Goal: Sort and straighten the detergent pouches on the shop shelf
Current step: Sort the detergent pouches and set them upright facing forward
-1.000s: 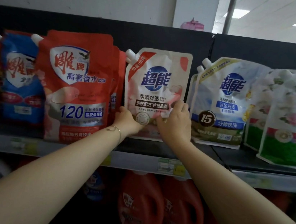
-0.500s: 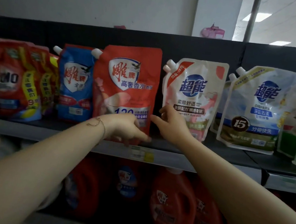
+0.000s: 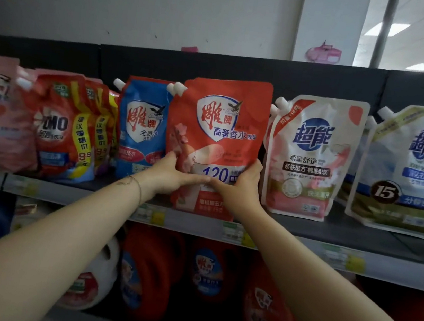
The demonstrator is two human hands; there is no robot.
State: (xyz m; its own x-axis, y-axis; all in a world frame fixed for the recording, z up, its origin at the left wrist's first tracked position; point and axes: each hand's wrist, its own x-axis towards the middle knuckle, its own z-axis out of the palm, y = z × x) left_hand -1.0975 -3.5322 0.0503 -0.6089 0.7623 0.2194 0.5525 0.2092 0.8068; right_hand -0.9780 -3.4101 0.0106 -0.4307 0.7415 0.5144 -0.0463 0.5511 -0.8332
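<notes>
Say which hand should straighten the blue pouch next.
Left. The left hand holds the left edge of the red pouch, right beside the blue pouch; the right hand holds the far edge and would have to cross over.

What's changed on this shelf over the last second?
Both hands let go of the white-and-pink pouch and moved left; the left hand and right hand now grip the red pouch by its lower sides. The white-and-pink pouch stays standing on the shelf.

red pouch | frame centre, upright, forward of row | blue pouch just left | white pouch right, upright
</notes>
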